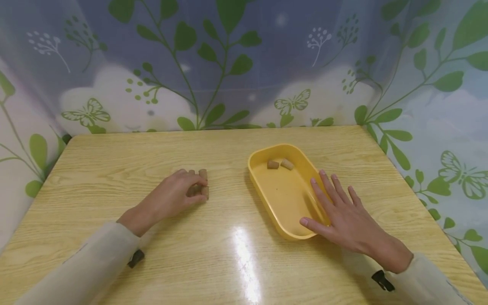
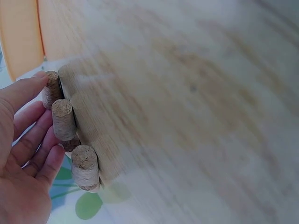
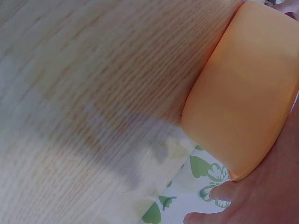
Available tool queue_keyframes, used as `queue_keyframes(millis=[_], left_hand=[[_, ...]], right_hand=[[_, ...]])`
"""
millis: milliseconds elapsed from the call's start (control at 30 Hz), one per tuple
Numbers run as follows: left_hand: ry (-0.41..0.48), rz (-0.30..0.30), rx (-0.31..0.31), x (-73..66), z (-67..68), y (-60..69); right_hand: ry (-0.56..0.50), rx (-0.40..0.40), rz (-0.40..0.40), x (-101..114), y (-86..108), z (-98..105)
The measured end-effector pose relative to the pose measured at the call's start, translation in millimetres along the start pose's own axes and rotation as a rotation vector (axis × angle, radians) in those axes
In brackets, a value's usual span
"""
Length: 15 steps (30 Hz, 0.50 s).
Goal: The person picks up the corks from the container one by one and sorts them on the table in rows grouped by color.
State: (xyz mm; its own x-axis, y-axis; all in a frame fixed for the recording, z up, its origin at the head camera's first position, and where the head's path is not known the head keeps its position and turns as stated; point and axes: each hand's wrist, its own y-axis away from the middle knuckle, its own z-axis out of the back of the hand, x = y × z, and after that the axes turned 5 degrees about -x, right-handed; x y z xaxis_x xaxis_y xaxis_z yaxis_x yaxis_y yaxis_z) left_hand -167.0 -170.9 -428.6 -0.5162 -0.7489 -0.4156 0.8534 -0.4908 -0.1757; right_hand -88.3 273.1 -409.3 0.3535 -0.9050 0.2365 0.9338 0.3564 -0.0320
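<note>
My left hand (image 1: 167,197) is over a small group of corks left of the tray. Its thumb and index finger pinch the nearest cork (image 1: 205,192); another cork (image 1: 203,174) lies just beyond. In the left wrist view, my left hand (image 2: 23,144) has its fingertips at one cork (image 2: 52,95), with more corks (image 2: 64,119) (image 2: 85,165) beside its curled fingers. My right hand (image 1: 348,222), fingers spread, rests over the right rim of the yellow tray (image 1: 261,195). The right wrist view shows my right hand (image 3: 261,191) against the tray's outer side (image 3: 238,93).
Inside the tray, a darker cork (image 1: 273,164) and a lighter cork (image 1: 287,164) lie at the far end. The wooden table (image 1: 152,148) runs back to a patterned curtain (image 1: 236,63) with green leaves and butterflies, which also hangs at both sides.
</note>
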Motion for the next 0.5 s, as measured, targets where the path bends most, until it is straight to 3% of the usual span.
queue_keyframes(millis=[500], left_hand=[[0.007, -0.006, -0.009, -0.6, 2.1, 0.6]], right_hand=[[0.002, 0.002, -0.003, 0.2, 0.1, 0.1]])
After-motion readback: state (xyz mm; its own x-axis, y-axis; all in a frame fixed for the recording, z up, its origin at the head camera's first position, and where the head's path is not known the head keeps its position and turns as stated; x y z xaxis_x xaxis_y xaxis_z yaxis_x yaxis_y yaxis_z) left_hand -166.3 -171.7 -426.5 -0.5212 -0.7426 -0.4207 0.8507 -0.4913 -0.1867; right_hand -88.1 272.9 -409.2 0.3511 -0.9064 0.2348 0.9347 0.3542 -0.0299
